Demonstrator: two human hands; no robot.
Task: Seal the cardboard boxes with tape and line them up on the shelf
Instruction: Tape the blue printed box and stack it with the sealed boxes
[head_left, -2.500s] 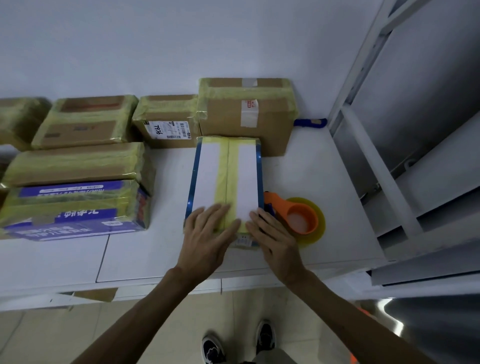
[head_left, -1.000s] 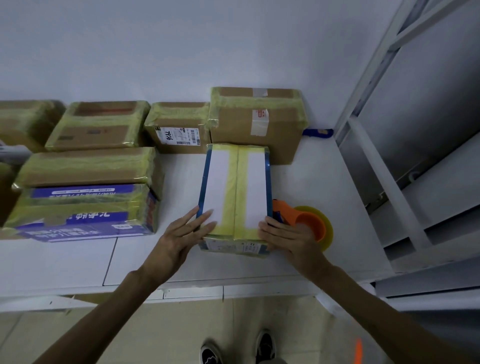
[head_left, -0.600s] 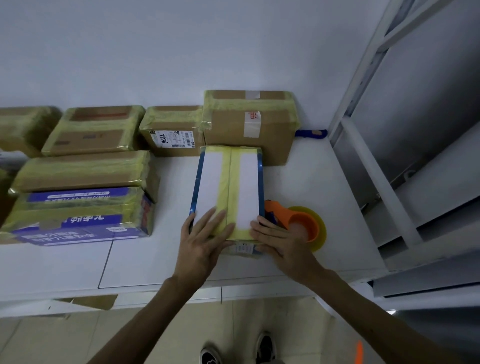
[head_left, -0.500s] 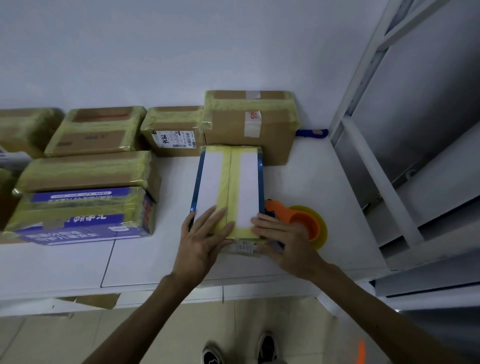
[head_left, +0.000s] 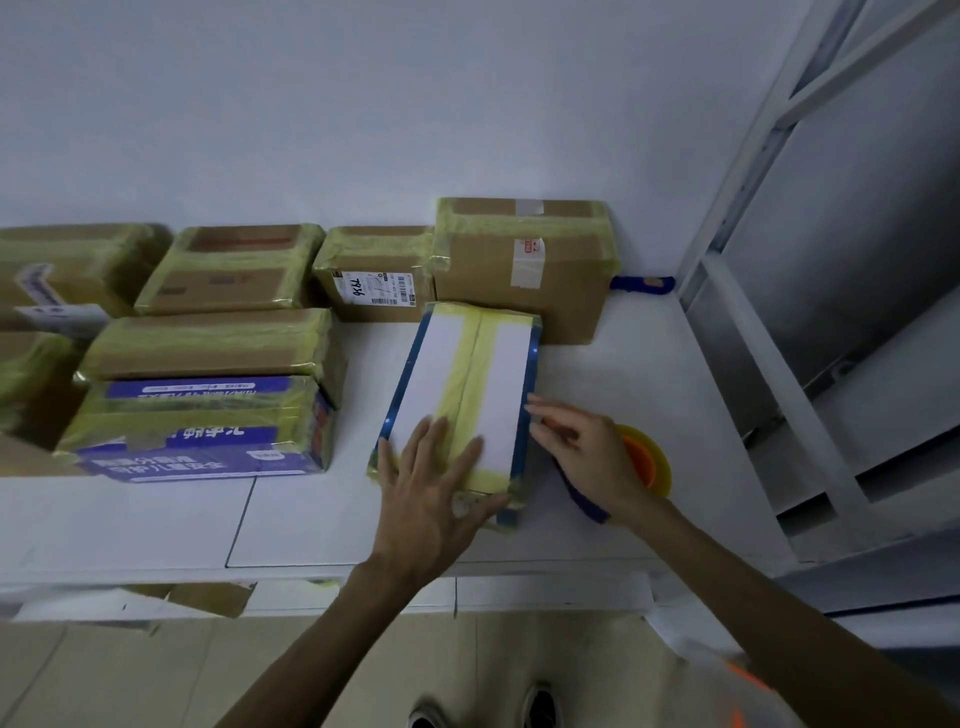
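Observation:
A white box with blue edges (head_left: 467, 379) lies on the white shelf (head_left: 649, 395), a yellow tape strip running down its top. My left hand (head_left: 431, 493) presses flat on its near end, fingers spread. My right hand (head_left: 582, 452) is beside the box's right edge, fingers loosely extended and holding nothing. Behind that hand lies the orange tape dispenser with a yellow tape roll (head_left: 647, 460), partly hidden. Several taped brown boxes stand along the wall, among them a large box (head_left: 524, 265) and a labelled box (head_left: 374, 275).
At the left lie a blue printed box (head_left: 202, 426) and a flat brown box (head_left: 208, 343), both wrapped in yellow tape. A blue-handled object (head_left: 641, 284) lies by the wall. A grey metal rack (head_left: 810, 291) rises on the right. My shoes show below the shelf edge.
My right hand has lifted off the box's near right corner and moved to its right side. The left hand stays pressed on the near end. The view shifted slightly.

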